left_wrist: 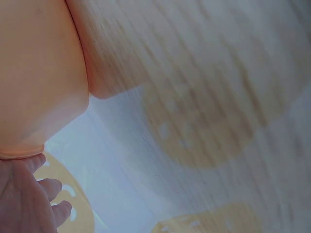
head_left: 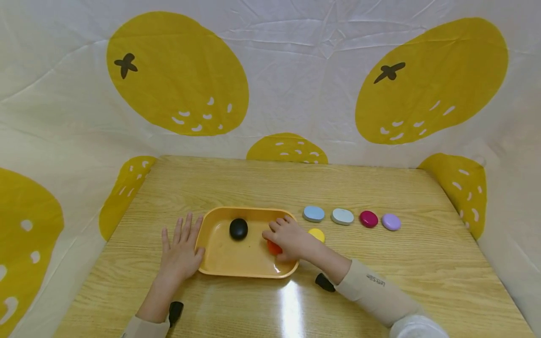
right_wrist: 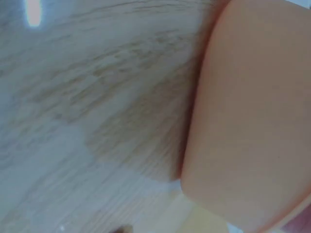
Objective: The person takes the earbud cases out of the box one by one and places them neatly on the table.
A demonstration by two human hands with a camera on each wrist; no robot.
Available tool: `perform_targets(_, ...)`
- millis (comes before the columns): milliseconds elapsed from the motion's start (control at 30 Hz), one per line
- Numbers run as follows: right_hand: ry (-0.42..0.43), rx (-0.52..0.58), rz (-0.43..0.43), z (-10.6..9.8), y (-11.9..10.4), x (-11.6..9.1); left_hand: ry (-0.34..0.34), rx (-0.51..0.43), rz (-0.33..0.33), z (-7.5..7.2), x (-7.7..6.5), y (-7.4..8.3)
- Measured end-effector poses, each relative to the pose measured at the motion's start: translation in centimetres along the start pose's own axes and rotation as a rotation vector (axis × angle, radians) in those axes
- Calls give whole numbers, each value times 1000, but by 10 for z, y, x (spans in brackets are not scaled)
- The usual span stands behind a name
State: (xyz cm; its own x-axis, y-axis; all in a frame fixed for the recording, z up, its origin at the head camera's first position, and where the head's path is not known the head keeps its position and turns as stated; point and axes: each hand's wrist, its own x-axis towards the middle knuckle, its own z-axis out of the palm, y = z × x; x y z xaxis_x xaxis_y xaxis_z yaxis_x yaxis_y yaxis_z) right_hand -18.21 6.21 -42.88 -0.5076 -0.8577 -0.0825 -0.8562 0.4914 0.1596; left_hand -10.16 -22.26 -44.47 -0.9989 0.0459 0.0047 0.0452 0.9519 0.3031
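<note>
An orange plastic tray (head_left: 228, 263) lies in front of me, with a smooth black oval piece (head_left: 238, 229) inside, left of its middle. My right hand (head_left: 289, 239) reaches over the tray's right rim, fingers bent, gripping a rounded orange-red piece (head_left: 274, 248) that they partly cover. Flat and with spread fingers, my left hand (head_left: 181, 253) rests beside the tray's left end, its thumb at the rim. The left wrist view shows part of that hand (left_wrist: 24, 196) against the tray's outer wall (left_wrist: 41, 73). In the right wrist view the tray wall (right_wrist: 252, 107) fills the right side.
Right of the tray, a blue oval piece (head_left: 314, 213), a pale grey one (head_left: 342, 216), a crimson round one (head_left: 369, 218) and a lilac one (head_left: 391, 222) form a row. A yellow piece (head_left: 317, 234) shows partly behind my right forearm. A fruit-print cloth (head_left: 296, 94) hangs behind the wooden table (head_left: 380, 291).
</note>
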Motion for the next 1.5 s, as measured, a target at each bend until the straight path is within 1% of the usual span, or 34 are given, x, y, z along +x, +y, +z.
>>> perform_targets(100,94,50,13,-4,5,-3,0,-1,0,0,0,0)
perform_targets(233,190,98,66,-12,15,-10,4,-1,1,0,0,0)
perform_targets(433,316,162,203,-18,32,-31,11,3,9,1,-1,0)
perform_targets(533,349,189,276,-16,40,-45,13,1,10,1,-1,0)
perform_targets(633,347,216,351,-11,48,-59,9,1,9,1,-1,-1)
perform_targets(867,273,304,500,4,62,-88,-3,-3,7,1,0,-2)
perform_targets(1000,238,307,562,12,66,-102,-4,-2,8,1,0,-1)
perform_targets(1100,198,293,583,20,68,-111,-9,-6,7,0,0,0)
perform_targets(1233,139,280,589,28,69,-119,-10,-5,6,0,0,0)
perform_targets(1500,71,291,602,35,68,-128,-8,-10,8,-1,0,0)
